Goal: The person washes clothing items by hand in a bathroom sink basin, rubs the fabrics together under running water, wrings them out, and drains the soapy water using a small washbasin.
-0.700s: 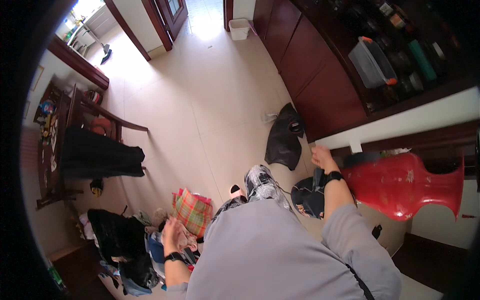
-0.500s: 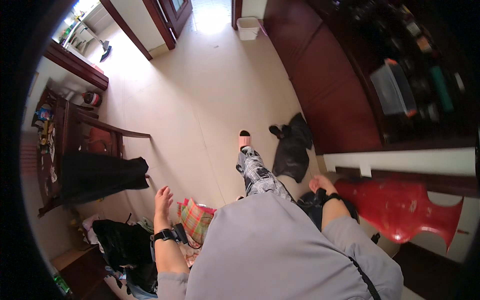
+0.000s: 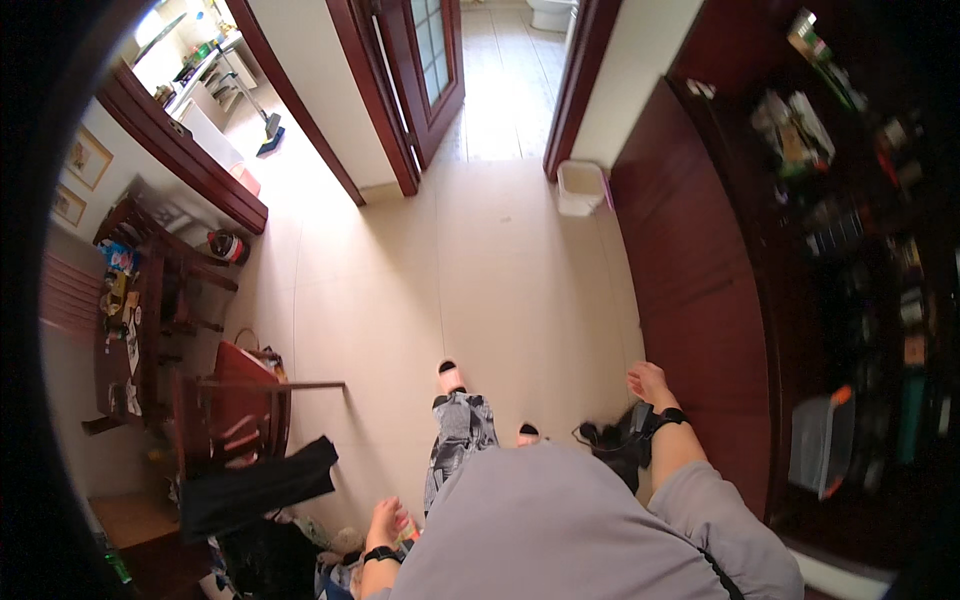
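While R hand (image 3: pixel 648 382) hangs nr cabinet (image 3: pixel 700 260), green-white pkg (image 3: pixel 797 132) is unreadably blurred.

The pale tiled floor (image 3: pixel 370 300) carries a white bin (image 3: pixel 582 190) by the doorway, 2 pink slippers (image 3: pixel 451 378) worn on the feet and, at right, a dark bundle (image 3: pixel 622 468) near the cabinet. On the wooden table (image 3: pixel 148 320) at far left lie a blue packet (image 3: pixel 118 256) and small clutter, while a black cloth (image 3: pixel 260 490) hangs over a chair (image 3: pixel 205 400) nearby. The dark red cabinet (image 3: pixel 695 260) has shelving that bears a clear box (image 3: pixel 815 445) with 2 orange handles and a crumpled white and green bag (image 3: pixel 795 132).
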`<state>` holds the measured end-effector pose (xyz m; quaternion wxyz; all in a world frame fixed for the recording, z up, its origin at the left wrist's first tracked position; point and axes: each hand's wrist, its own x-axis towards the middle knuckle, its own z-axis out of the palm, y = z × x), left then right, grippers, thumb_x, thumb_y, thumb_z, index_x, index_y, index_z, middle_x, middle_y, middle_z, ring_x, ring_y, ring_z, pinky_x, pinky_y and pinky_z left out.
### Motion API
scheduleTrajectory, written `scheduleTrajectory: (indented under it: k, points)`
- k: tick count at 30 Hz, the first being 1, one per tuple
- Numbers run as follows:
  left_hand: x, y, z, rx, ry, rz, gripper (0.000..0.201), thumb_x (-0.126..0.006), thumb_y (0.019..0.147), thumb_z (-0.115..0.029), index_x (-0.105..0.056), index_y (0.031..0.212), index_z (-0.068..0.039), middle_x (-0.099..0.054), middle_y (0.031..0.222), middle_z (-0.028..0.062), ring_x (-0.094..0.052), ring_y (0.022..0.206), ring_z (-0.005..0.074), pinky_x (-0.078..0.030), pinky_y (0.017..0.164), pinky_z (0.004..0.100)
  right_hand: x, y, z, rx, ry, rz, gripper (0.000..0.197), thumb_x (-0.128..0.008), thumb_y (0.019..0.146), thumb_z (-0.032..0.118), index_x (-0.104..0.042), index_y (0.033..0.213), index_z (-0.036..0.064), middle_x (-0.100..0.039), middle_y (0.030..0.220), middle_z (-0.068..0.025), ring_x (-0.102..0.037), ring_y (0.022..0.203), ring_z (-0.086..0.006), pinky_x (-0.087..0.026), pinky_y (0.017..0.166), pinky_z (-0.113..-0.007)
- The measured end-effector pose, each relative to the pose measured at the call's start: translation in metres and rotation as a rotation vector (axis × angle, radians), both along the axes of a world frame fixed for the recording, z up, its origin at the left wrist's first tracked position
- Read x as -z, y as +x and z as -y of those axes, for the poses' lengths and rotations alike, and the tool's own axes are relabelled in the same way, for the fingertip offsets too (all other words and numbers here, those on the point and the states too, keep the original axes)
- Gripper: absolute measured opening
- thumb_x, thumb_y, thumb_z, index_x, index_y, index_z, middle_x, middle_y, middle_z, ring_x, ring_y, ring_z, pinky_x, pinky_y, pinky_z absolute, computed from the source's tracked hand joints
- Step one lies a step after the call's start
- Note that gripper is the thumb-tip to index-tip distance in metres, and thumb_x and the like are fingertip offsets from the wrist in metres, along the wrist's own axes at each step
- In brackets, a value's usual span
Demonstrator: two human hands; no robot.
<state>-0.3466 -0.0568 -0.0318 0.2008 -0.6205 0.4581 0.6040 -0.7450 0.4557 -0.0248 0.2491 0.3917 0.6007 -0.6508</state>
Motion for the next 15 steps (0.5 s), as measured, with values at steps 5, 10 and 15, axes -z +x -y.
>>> scheduleTrajectory:
  k: [5, 10, 15]
  points:
    - [-0.012, -0.136, 0.056, 0.075, 0.055, 0.208, 0.031, -0.054, 0.084, -0.029, -0.048, 0.105, -0.008, -0.049, 0.098, 0.0069, -0.05, 0.079, 0.0224, -0.045, 0.061, 0.0404, -0.017, -0.146, 0.108, -0.309, -0.057, -0.163, 0.023, -0.052, 0.086, 0.029, -0.059, 0.091, 0.0069, -0.061, 0.08, -0.0045, -0.057, 0.069, -0.0146, -0.046, 0.061, -0.027]
    - [-0.026, -0.336, 0.13, 0.102, -0.031, -0.002, 0.031, -0.057, 0.08, -0.028, -0.051, 0.103, -0.007, -0.05, 0.078, 0.0047, -0.052, 0.071, 0.0202, -0.044, 0.063, 0.0367, -0.003, -0.208, 0.137, -0.225, -0.183, -0.065, 0.017, -0.058, 0.081, 0.018, -0.059, 0.09, 0.0035, -0.06, 0.083, -0.0065, -0.059, 0.076, -0.0183, -0.048, 0.066, -0.029]
    - [-0.071, -0.586, 0.202, 0.476, -0.251, -0.253, 0.033, -0.056, 0.079, -0.027, -0.055, 0.105, -0.006, -0.056, 0.083, 0.0044, -0.053, 0.07, 0.0152, -0.043, 0.058, 0.0298, -0.078, -0.279, 0.174, 0.084, -0.188, -0.065, 0.031, -0.059, 0.081, 0.014, -0.049, 0.109, 0.0071, -0.053, 0.103, -0.0077, -0.056, 0.089, -0.024, -0.05, 0.073, -0.034]
